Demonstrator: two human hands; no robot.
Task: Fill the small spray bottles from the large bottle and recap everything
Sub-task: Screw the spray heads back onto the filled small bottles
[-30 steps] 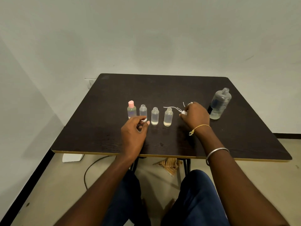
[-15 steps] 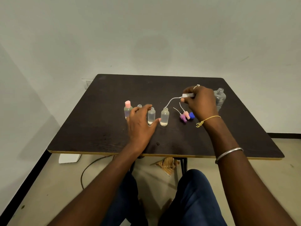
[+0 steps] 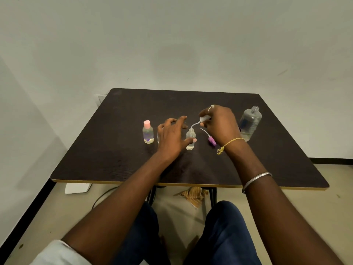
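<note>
Large bottle (image 3: 250, 121) upright, uncapped. Leftward from it: purple spray cap (image 3: 212, 140) lying flat, open small bottle (image 3: 190, 139) with the white spray head (image 3: 204, 118) tube at its mouth, pink-capped bottle (image 3: 148, 133) upright.

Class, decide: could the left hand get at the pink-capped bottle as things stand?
Probably yes: the left hand is open, and the pink-capped bottle stands uncovered close on its left side.

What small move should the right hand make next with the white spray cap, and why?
Probably lower the white spray cap so its tube slides into the open small bottle: the right hand holds the tube tip at the neck, and the left hand touches its side.
</note>
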